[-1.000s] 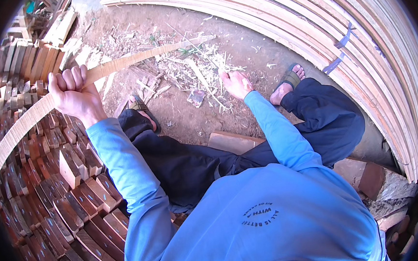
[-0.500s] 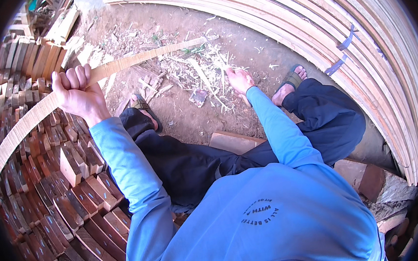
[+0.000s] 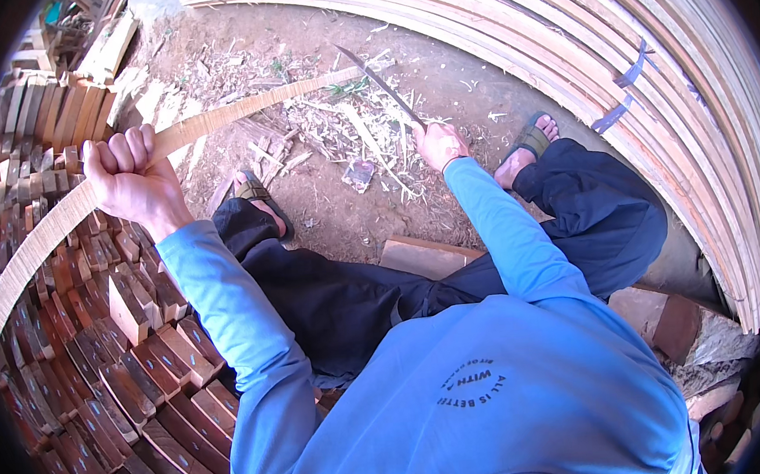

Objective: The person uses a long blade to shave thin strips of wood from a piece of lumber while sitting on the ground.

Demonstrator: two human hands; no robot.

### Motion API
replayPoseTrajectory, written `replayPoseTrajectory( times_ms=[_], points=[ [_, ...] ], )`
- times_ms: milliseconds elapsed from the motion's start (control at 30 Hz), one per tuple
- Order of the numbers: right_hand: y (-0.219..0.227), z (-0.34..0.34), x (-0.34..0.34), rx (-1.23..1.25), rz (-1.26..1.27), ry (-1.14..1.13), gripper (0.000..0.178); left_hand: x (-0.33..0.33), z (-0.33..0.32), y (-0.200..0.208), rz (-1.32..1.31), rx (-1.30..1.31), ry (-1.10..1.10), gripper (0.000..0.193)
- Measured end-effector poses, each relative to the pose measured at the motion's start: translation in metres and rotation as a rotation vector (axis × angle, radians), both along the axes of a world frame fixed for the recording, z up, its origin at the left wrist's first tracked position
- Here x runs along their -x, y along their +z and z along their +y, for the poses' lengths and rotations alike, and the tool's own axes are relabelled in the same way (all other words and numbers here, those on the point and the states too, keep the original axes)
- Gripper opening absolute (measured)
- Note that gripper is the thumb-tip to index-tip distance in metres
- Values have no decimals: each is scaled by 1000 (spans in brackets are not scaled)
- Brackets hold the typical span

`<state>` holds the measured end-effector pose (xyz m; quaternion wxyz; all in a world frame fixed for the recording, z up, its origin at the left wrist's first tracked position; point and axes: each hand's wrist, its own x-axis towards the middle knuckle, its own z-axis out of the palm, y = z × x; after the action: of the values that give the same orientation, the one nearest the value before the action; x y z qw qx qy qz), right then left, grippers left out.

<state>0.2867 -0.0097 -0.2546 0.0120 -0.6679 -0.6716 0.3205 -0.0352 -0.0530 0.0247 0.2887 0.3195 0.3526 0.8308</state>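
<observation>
Closed around a long pale wooden strip [image 3: 235, 112], my left hand [image 3: 134, 179] is raised at the left. The strip runs from the far left edge through my fist and out over the floor ahead, narrowing toward its far end. In my right hand [image 3: 440, 145] is a machete [image 3: 381, 84] with a long dark blade, gripped by its handle. The blade points away and to the left, its tip near the far end of the strip. Whether blade and strip touch I cannot tell. My fingers hide most of the handle.
Stacked short timber pieces [image 3: 115, 361] fill the left side. Long bundled planks [image 3: 552, 58] tied with blue bands curve along the right. Wood shavings [image 3: 360, 141] litter the floor between my sandalled feet. A wooden block [image 3: 427, 257] lies by my legs, and more blocks [image 3: 659, 319] at the right.
The machete blade, barely visible before, now shows clearly, angled away to the left. My left hand has shifted slightly left with the strip; my right hand has turned a little.
</observation>
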Motion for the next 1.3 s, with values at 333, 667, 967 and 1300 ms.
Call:
replayPoseTrajectory(
  times_ms=[333,667,967,1300],
  points=[
    [18,29,-22,-10,-99,57,65,-11,1,5,31,28,41,48],
    [21,18,2,-23,252,85,63,-4,3,4,-9,3,37,49],
    [6,20,34,120,119,-20,62,2,1,1,-18,44,108,49],
    [25,10,33,-72,267,196,53,-4,-4,1,-34,-4,36,48]
  ],
)
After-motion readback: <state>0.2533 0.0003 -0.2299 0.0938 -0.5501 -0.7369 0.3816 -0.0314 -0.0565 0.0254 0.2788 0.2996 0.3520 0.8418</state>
